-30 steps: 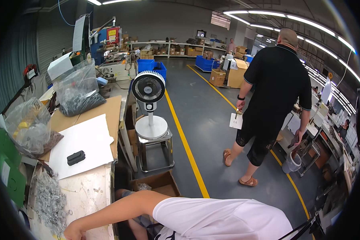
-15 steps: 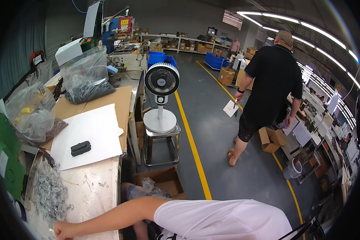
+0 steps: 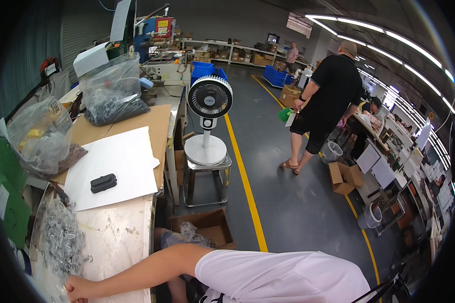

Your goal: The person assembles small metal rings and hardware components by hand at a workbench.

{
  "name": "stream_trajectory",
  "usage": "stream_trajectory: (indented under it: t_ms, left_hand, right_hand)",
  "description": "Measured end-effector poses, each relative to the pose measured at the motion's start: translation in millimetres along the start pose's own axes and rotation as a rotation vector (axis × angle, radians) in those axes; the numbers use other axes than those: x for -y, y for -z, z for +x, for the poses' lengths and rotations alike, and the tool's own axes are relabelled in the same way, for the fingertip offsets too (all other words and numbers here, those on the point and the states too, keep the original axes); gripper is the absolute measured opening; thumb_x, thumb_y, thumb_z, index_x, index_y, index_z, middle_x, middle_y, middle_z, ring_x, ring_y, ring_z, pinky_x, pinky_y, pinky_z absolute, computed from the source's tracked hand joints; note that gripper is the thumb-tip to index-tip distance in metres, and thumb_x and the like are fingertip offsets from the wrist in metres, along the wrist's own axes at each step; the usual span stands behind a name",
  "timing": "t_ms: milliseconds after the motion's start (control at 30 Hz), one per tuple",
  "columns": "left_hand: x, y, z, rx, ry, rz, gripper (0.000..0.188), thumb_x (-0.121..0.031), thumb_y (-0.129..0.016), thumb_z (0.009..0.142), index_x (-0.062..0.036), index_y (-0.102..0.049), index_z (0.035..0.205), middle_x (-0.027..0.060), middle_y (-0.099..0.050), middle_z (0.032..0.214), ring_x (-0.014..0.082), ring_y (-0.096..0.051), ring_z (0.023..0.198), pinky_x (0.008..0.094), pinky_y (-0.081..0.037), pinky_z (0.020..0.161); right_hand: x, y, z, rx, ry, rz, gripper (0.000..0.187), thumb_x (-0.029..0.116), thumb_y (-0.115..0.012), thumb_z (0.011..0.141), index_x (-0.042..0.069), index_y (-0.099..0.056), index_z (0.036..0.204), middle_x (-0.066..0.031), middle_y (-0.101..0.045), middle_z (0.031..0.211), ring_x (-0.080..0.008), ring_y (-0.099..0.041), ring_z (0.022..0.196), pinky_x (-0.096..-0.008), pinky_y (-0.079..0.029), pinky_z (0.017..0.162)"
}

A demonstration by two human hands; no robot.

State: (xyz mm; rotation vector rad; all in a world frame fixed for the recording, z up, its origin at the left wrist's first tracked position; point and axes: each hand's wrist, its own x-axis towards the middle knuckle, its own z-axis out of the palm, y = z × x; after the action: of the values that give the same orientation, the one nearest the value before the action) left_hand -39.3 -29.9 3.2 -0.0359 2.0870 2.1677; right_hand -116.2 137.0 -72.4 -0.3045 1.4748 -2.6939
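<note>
My right hand is at the lower left, at the end of a bare forearm that comes out of a white sleeve. Its fingers are curled closed above the pale worn worktable. Whatever sits between the fingertips is too small to make out. Just beyond the hand lies a heap of small shiny metal pieces, with one loose piece at its right side. Farther off, a black oblong block-like part rests on a white sheet. My left hand is out of the picture.
Clear bags with dark parts stand on cardboard. A white fan sits on a metal stool beside the table, above an open carton on the floor. A person in black stands in the yellow-lined aisle.
The person in black has walked farther up the aisle, and the green thing in their hand shows more. My right hand has shifted slightly, still closed beside the metal pieces.
</note>
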Motion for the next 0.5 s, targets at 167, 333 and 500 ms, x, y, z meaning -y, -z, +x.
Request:
stream_trajectory:
  t_ms: [167,333,500]
  left_hand:
    - [26.1,27.0,12.2,-0.066,-0.172,0.259,0.016,-0.014,-0.067,0.096,-0.0011,-0.072,0.102,0.0041,-0.074,0.083,0.0029,-0.045,0.056,0.0204,-0.033,0.05]
    - [4.2,-22.3,3.6,-0.015,-0.145,0.162,0.017,-0.012,-0.067,0.098,-0.0009,-0.072,0.108,0.0063,-0.078,0.09,-0.003,-0.035,0.05,0.0181,-0.026,0.044]
    - [3.0,-2.0,-9.6,-0.071,-0.177,0.181,0.017,-0.012,-0.067,0.099,0.0004,-0.071,0.11,0.0071,-0.078,0.09,-0.0039,-0.035,0.049,0.0164,-0.025,0.044]
  right_hand:
    - [-7.3,9.1,3.2,0.078,0.062,-0.105,0.019,0.02,-0.07,0.094,0.002,-0.076,0.092,-0.0088,-0.075,0.078,-0.0126,-0.068,0.063,-0.0297,-0.057,0.057]
    - [63.7,19.4,-28.6,-0.053,-0.065,-0.175,0.034,0.03,-0.065,0.101,-0.003,-0.072,0.104,-0.0144,-0.078,0.102,-0.0164,-0.076,0.086,-0.0271,-0.061,0.072]
    - [53.2,-6.2,-29.1,0.018,-0.107,-0.161,0.032,0.027,-0.061,0.104,-0.003,-0.072,0.105,-0.0141,-0.077,0.103,-0.0154,-0.074,0.085,-0.0271,-0.06,0.076]
